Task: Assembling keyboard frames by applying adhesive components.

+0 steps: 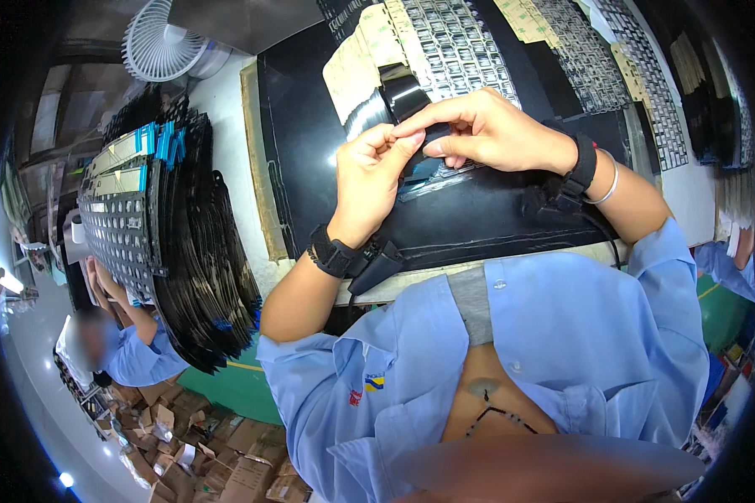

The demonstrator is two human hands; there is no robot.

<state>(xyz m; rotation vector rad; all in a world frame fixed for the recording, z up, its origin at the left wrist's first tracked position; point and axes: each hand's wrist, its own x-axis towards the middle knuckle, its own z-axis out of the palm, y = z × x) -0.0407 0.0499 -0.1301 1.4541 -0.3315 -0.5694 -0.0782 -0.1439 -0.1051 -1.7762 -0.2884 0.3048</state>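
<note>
A: Where was the piece being worked on?

B: The dark glossy strip rose in a curl from the fingertips, just in front of a cell-patterned panel. That panel lay toward the far side of the black mat.

A: And the 2 hands?

B: The left hand pinched near the strip's lower end, thumb against forefinger. The right hand met it there, its forefinger reaching across to the left fingertips and its thumb tucked below. The fingers hid the grip, so I couldn't tell whether each hand held the strip or a smaller piece of film.

A: How far along did it look?

B: Partway, I'd judge. Cream backing lay along the panel's left side, while the strip was curled up rather than lying flat. Whether its lower end was stuck or loose was hidden.

A: Was anything plainly finished?

B: Nothing I could swear to. A thick stack of dark panels stood on the left, with blue tabs on the nearest sheets, and 1 more patterned panel lay to the right. The pictures didn't show which of those had been handled, so the only work visibly open was between the fingertips.
</note>
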